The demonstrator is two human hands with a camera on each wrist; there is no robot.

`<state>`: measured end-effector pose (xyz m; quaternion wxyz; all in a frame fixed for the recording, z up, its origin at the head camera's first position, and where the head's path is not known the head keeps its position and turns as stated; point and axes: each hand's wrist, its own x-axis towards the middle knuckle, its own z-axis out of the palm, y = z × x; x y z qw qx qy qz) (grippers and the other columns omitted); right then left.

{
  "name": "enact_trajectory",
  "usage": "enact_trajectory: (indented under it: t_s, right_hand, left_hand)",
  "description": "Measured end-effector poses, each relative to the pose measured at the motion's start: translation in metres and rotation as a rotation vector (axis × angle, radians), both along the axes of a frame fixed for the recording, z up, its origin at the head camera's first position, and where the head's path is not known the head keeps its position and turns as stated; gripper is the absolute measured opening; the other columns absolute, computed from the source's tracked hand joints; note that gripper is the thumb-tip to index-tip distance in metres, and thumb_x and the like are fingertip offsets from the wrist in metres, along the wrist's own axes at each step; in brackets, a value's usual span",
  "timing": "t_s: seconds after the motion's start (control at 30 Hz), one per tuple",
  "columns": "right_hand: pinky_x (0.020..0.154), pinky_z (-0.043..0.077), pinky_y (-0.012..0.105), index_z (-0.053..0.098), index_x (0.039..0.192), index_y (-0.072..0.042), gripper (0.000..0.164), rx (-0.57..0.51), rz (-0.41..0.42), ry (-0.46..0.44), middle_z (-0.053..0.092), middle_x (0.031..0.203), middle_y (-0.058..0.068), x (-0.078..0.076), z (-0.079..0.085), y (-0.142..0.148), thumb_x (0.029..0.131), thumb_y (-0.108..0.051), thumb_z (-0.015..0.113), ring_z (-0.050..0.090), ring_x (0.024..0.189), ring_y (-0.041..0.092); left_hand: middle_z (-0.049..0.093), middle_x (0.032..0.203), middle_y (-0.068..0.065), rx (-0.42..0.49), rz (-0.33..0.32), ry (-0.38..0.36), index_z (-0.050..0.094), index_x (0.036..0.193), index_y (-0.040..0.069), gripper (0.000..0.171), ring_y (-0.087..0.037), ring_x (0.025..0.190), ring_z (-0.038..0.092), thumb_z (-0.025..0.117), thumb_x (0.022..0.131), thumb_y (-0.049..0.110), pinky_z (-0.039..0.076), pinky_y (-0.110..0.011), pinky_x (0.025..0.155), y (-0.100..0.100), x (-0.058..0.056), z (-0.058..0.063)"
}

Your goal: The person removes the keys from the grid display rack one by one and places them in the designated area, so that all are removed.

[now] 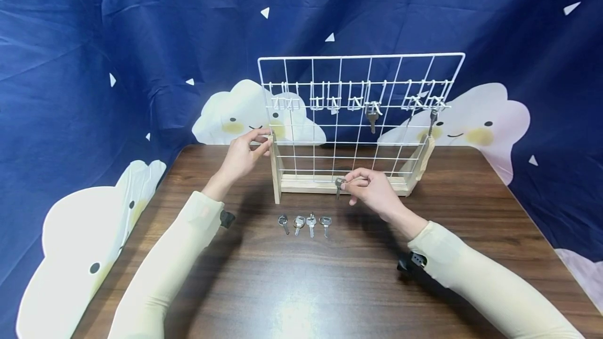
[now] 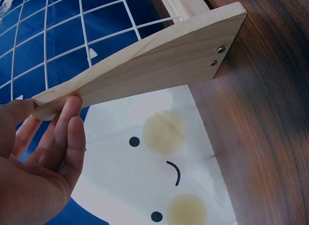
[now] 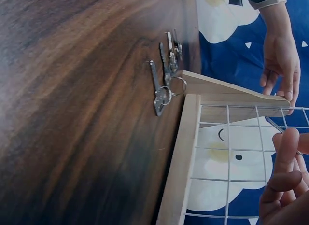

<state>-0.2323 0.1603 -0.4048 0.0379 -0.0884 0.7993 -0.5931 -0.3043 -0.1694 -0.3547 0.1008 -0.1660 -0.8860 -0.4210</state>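
My left hand (image 1: 245, 153) pinches the top end of the left wooden side panel (image 2: 140, 65) of a white wire grid rack (image 1: 334, 143), thumb on one side and fingers on the other. Between the thumb and fingers of my right hand (image 1: 374, 190) is a small metal key (image 1: 338, 186), held in front of the rack's lower bar. In the right wrist view the fingers cover most of that key. Several keys with rings (image 1: 311, 224) lie in a row on the table before the rack. One key (image 1: 372, 119) hangs from a hook right of the grid's middle, another (image 1: 433, 119) at its right end.
White wire hooks (image 1: 333, 102) line the upper part of the grid. The rack stands on a brown wooden table (image 1: 264, 281), its base a pale wooden bar (image 1: 306, 184). Behind hangs a dark blue cloth (image 1: 188, 25) with cloud faces.
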Motion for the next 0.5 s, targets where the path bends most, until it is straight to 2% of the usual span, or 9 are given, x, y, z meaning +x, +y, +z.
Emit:
enact_trajectory:
  t_s: [0.17,0.37,0.5]
  right_hand:
    - [0.064,0.055,0.024,0.063,0.104,0.002,0.026,0.007,0.034,-0.022,0.078,0.080,0.000,0.001,-0.008,0.001,0.087,-0.012,0.076,0.067,0.054,0.014]
    - [0.063,0.057,0.027,0.064,0.102,0.002,0.021,0.018,0.057,-0.083,0.078,0.082,0.010,0.003,-0.020,0.000,0.087,-0.009,0.074,0.066,0.055,0.016]
    - [0.063,0.057,0.027,0.066,0.100,0.001,0.019,0.049,0.066,-0.103,0.077,0.082,0.010,0.005,-0.028,-0.001,0.087,-0.009,0.074,0.066,0.055,0.015]
  left_hand:
    - [0.074,0.109,-0.015,0.006,-0.007,0.002,0.062,0.132,0.014,0.034,-0.032,0.089,0.077,0.063,0.100,0.025,0.061,-0.043,0.081,0.000,0.000,0.000]
    - [0.074,0.109,-0.014,-0.002,-0.002,0.007,0.062,0.132,0.014,0.034,-0.029,0.087,0.077,0.063,0.100,0.025,0.062,-0.042,0.080,0.000,0.000,0.000]
    - [0.074,0.110,-0.014,-0.001,-0.001,0.006,0.062,0.132,0.014,0.034,-0.028,0.087,0.077,0.063,0.100,0.025,0.061,-0.042,0.081,0.000,0.000,0.000]
